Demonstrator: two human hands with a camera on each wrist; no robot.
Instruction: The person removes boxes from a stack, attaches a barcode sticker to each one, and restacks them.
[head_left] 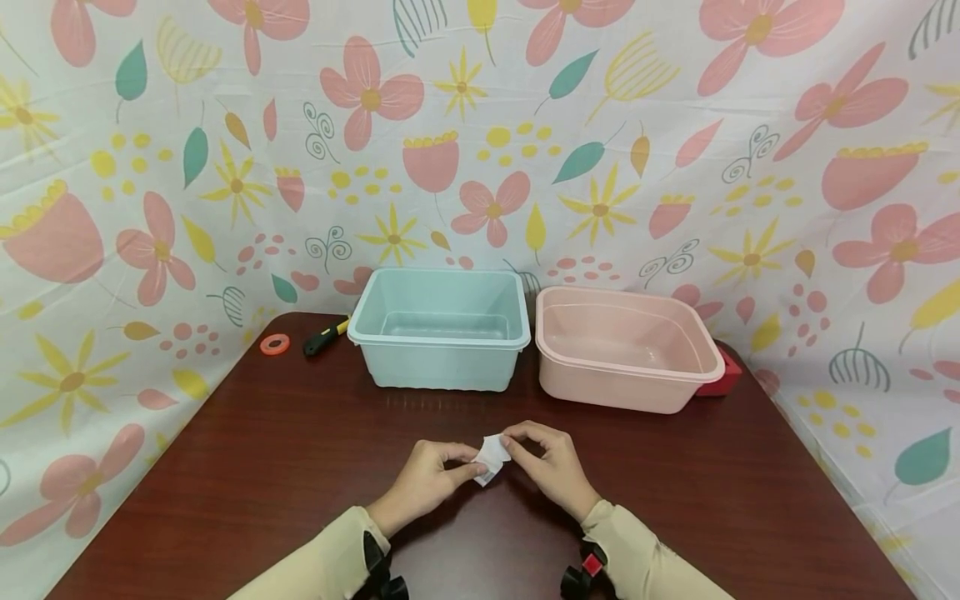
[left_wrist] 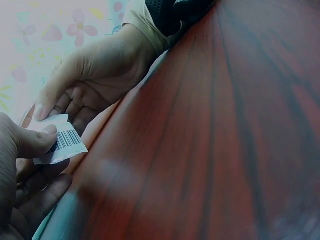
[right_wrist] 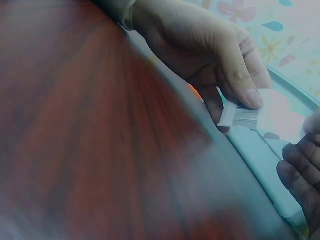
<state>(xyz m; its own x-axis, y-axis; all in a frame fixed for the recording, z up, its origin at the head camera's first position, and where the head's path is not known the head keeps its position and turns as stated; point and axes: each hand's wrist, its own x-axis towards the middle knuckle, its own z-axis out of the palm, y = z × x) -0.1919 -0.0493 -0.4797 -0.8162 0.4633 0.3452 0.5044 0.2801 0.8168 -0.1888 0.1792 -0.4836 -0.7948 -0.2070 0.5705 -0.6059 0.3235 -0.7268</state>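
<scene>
Between both hands, above the middle of the table, is a small flat white paper piece (head_left: 492, 455) with a barcode printed on one end. My left hand (head_left: 426, 483) pinches the barcode end between thumb and fingers. At the opposite corner, my right hand (head_left: 557, 471) pinches it too. In the left wrist view the left thumb (left_wrist: 37, 142) lies across part of the barcode. In the right wrist view the white piece (right_wrist: 277, 112) stretches between the two hands, its right part washed out by light. Whether it is a packet or a label I cannot tell.
Beyond the hands stand a light blue basin (head_left: 442, 362) and a pink basin (head_left: 622, 383). A red object (head_left: 723, 377) is partly hidden behind the pink one. At the back left lie an orange ring-shaped roll (head_left: 274, 344) and a black-and-yellow handled tool (head_left: 324, 337). Flowered cloth (head_left: 495, 108) hangs behind the dark table.
</scene>
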